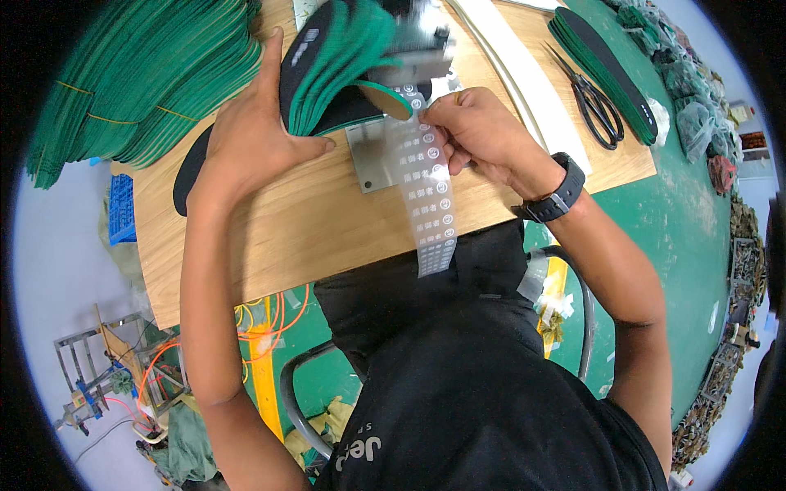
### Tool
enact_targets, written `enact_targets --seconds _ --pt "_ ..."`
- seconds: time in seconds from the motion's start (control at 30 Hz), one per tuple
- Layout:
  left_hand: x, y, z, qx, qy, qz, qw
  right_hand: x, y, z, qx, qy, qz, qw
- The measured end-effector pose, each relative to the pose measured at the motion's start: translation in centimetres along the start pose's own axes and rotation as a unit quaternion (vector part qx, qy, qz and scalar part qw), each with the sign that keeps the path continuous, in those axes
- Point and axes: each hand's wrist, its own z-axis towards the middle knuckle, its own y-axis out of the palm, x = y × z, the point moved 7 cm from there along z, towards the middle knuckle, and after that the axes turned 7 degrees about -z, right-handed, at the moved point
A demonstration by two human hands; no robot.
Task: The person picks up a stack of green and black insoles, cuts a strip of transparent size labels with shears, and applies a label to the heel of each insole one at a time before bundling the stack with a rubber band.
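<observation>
My left hand (255, 139) has its thumb and forefinger spread wide at the left side of a fanned stack of black and green insoles (336, 74). One insole's end (385, 100) curls out toward the machine (419, 49), which is partly blurred. A clear film strip with white printed labels (426, 188) hangs from the machine over the table's near edge. At the strip's right edge, just in front of the machine, the closed fingers of my right hand (483, 131) pinch it. Beneath the strip lies a metal plate (368, 159). Behind my left wrist a black insole (193, 168) shows in part.
Large banded piles of green insoles (155, 74) cover the table's far left. To the right, long white strips (532, 90), black scissors (598, 110) and another insole stack (610, 74) lie on the wooden table (278, 254). Plastic bags (696, 98) line the green floor.
</observation>
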Motion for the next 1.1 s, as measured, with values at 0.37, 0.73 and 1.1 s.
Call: enact_targets --seconds 0.37,0.73,1.1 --pt "-0.1 -0.4 0.6 -0.039 -0.017 0.025 0.999 1.6 -3.1 -2.1 0.052 -0.010 0.143 0.988" --pt "-3.4 -2.6 -0.5 0.110 -0.043 -0.211 0.970 -0.7 -1.2 -0.3 -0.002 -0.030 -0.031 0.999" --pt "-4.2 -3.8 -1.2 0.166 -0.062 -0.243 0.954 -0.7 0.3 0.9 -0.043 0.034 -0.115 0.992"
